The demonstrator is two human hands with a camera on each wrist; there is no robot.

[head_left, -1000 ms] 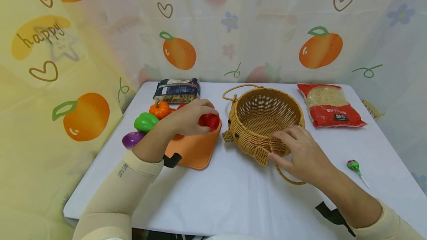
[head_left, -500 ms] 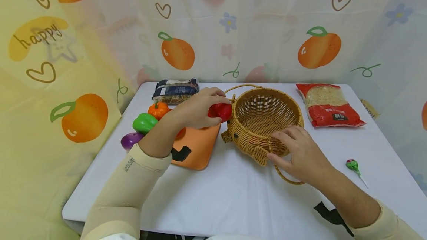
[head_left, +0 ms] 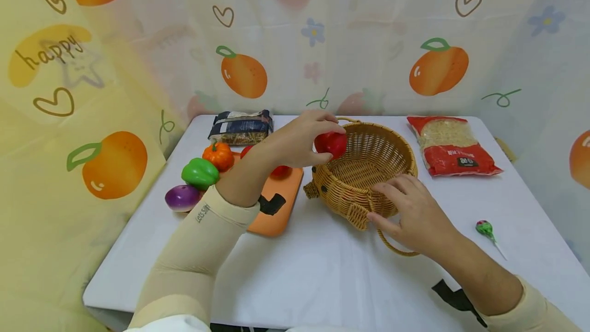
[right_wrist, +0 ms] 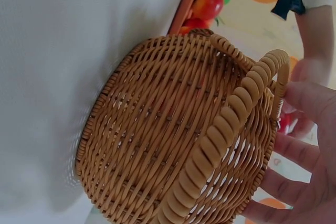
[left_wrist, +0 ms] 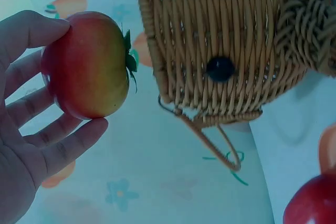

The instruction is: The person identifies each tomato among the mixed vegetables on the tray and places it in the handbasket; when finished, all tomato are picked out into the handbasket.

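Note:
My left hand (head_left: 299, 140) holds a red tomato (head_left: 335, 145) over the left side of the wicker basket (head_left: 343, 196). In the left wrist view, the thumb and fingers grip this tomato (left_wrist: 89, 66), its green leafy top facing the basket. The basket has black button eyes and two looped handles. My right hand (head_left: 417, 216) grips the basket's near right rim, thumb outside and fingertips over the edge. The right wrist view shows that hand (right_wrist: 310, 171) at the rim beside a twisted handle (right_wrist: 210, 145).
An orange cutting board (head_left: 272, 214) with red tomatoes (head_left: 280, 172) lies left, beside a small pumpkin (head_left: 218, 157), green pepper (head_left: 200, 173) and eggplant (head_left: 182, 198). Behind is a dark blue bag (head_left: 241, 127). Right are a red bag (head_left: 461, 155) and lollipop (head_left: 485, 228).
My left hand has carried the tomato rightward from above the cutting board to over the basket's rim. The right hand has stayed on the basket.

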